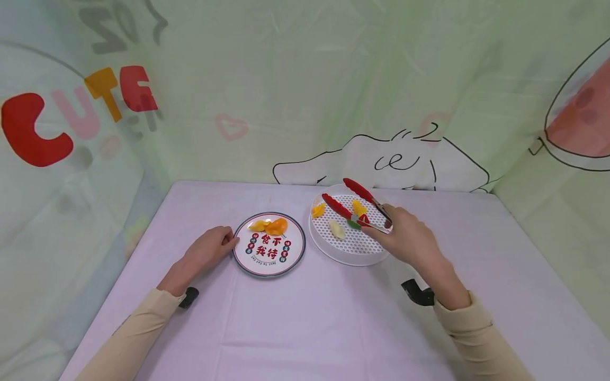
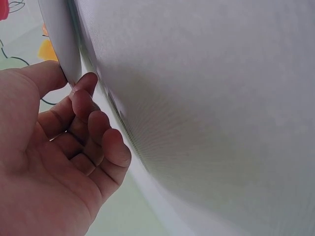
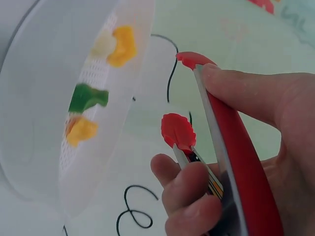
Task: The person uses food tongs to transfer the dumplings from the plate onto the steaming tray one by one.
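My left hand (image 1: 207, 251) pinches the left rim of a round white plate (image 1: 248, 260) with red and dark characters; in the left wrist view the thumb lies on the rim, fingers curled below. A yellow dumpling-like piece (image 1: 259, 226) and an orange one (image 1: 277, 227) lie on the plate's far part. My right hand (image 1: 411, 236) grips metal tongs (image 1: 337, 206) with red tips, spread apart over a white perforated steamer tray (image 1: 367, 244). In the tray lie yellow pieces (image 1: 359, 207), a pale one (image 1: 337, 229) and a green one (image 3: 87, 98). Nothing sits between the tong tips.
The plate and the tray stand side by side on a table with a pale lilac cloth (image 1: 290, 328). Right behind the table's far edge hangs a pale green printed curtain (image 1: 286, 95), which also closes off both sides. Black wrist straps (image 1: 418, 292) show at the forearms.
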Action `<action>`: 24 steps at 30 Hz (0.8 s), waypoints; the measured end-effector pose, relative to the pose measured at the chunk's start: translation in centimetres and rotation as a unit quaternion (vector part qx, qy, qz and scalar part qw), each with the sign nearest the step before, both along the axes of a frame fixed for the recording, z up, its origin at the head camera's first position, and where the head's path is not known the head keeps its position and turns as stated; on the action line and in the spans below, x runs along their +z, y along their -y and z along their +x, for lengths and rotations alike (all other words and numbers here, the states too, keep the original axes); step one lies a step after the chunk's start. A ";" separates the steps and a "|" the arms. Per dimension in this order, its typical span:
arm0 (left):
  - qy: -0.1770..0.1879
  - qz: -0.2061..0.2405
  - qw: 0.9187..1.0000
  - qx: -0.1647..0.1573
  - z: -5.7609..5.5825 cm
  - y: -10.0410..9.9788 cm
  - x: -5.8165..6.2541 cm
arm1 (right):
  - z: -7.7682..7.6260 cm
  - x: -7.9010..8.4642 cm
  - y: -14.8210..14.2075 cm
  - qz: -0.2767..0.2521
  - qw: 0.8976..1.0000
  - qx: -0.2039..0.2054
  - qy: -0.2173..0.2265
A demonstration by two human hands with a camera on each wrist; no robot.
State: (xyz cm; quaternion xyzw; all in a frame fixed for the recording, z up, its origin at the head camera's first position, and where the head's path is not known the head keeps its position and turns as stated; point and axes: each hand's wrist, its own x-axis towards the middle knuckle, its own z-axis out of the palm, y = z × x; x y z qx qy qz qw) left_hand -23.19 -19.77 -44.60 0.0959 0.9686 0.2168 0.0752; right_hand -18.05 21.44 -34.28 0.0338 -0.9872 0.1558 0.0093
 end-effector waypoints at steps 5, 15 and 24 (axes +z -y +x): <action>-0.005 0.000 1.000 0.000 0.0 0.0 -0.1 | 0.3 -0.3 2.0 0.020 1.000 0.022 -0.009; 0.006 0.006 1.000 0.003 0.0 -0.1 0.1 | 0.1 -0.6 6.0 0.039 0.998 0.046 0.006; 0.007 0.007 1.000 0.002 0.1 -0.1 0.2 | -0.2 -1.3 8.5 0.072 0.995 0.071 0.019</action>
